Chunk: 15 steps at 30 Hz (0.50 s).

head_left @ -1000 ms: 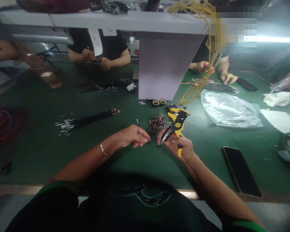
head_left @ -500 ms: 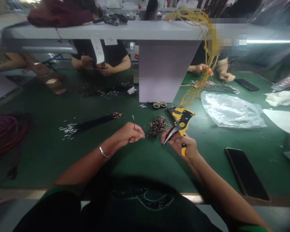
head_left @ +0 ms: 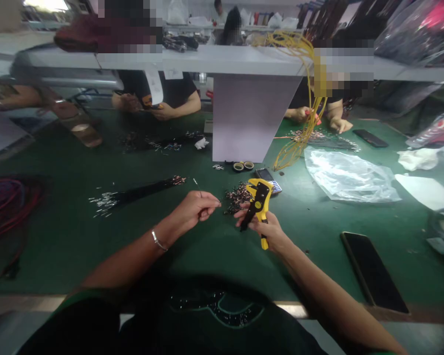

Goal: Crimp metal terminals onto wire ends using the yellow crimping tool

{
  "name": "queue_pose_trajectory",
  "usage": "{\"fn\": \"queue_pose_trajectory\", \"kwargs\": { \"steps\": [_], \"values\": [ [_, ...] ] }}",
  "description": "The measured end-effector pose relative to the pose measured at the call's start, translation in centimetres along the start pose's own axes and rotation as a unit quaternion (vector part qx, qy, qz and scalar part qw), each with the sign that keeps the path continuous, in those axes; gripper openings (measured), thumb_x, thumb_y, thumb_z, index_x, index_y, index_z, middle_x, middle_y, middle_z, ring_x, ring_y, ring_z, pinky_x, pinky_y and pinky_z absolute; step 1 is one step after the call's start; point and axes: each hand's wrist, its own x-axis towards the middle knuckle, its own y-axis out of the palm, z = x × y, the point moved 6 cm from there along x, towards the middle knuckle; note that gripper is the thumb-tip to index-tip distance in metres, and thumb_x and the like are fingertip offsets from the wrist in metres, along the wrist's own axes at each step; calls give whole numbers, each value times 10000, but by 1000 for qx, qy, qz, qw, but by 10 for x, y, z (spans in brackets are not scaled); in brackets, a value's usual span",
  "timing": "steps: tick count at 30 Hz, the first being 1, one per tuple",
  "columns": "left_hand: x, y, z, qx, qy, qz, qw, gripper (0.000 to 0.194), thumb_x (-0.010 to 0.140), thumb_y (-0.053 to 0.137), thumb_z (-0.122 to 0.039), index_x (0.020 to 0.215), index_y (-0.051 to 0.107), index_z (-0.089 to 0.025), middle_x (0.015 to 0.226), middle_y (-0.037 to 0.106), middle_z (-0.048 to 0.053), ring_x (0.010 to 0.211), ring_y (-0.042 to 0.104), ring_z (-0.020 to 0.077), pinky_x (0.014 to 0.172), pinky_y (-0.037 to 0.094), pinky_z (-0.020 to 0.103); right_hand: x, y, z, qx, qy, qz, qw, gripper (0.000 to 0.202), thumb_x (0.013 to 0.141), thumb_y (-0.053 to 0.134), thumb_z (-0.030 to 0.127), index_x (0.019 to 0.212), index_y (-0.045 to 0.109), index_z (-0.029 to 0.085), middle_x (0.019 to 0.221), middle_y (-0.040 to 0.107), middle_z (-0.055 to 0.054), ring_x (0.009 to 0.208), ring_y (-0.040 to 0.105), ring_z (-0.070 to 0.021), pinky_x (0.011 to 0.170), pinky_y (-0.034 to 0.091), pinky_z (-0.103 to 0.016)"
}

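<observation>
Between the pinched fingertips of my left hand point(head_left: 198, 208) is a thin dark wire point(head_left: 197, 183); its pale tip sticks up behind the knuckles. My right hand point(head_left: 266, 228) is wrapped round the handles of a yellow and black wire stripper point(head_left: 259, 199), its head pointing up and away from me. Just beyond and between both hands lies a pile of short copper-coloured pieces with dark parts point(head_left: 237, 196), partly behind the tool. To the left, a bundle of black wires point(head_left: 140, 191) rests on the green table point(head_left: 214, 261), with silvery ends left and coppery ends right.
A phone point(head_left: 373, 271) lies at the right, near a clear plastic bag point(head_left: 350, 175). Tape rolls point(head_left: 243, 166) and a small boxy device point(head_left: 265, 174) sit before the white panel point(head_left: 244, 118). Yellow wires point(head_left: 299, 143) hang from the shelf. Red cables point(head_left: 7, 207) are coiled left. Co-workers' hands point(head_left: 163, 111) are opposite.
My right hand has brought the wire stripper left, towards my left hand, and turned it more upright. The boxy device behind it has come into sight. My left hand keeps its pinch.
</observation>
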Motion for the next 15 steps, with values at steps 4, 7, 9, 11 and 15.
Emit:
{"fn": "queue_pose_trajectory", "kwargs": {
  "steps": [4,7,9,11,15],
  "values": [
    [0,-2,-2,-4,7,-9,1000,71,629,702,-157,635,642,-118,404,483,-34,322,320,28,356,168,196,-2,5,-4,-6,0,9,1000,456,681,735,248,1103,576,182,989,698,-91,791,657,-227,810,494,-437],
    [-1,-2,-2,-7,8,-10,1000,71,638,702,-155,632,638,-126,415,483,-37,331,330,30,368,177,206,-3,8,-10,-9,12,24,1000,467,690,741,253,1121,578,180,1014,696,-97,811,656,-226,821,492,-431],
    [-1,-2,-2,-8,9,-15,1000,65,649,696,-149,632,636,-129,424,481,-39,341,332,29,378,186,211,-3,9,-14,-11,26,34,999,476,699,739,260,1140,576,182,1021,695,-96,822,654,-224,833,488,-430],
    [-2,-3,-3,-9,14,-18,1000,55,662,688,-142,641,639,-131,433,478,-40,350,331,28,388,189,217,-4,10,-16,-9,40,44,998,488,706,735,259,1160,574,181,1052,689,-103,844,655,-225,854,480,-432],
    [-2,-4,-3,-14,26,-23,999,61,678,688,-135,644,637,-136,446,474,-40,364,333,30,403,182,231,-6,11,-16,8,63,58,996,536,680,748,242,1183,574,182,1139,666,-124,902,659,-243,895,469,-454]
  ]
}}
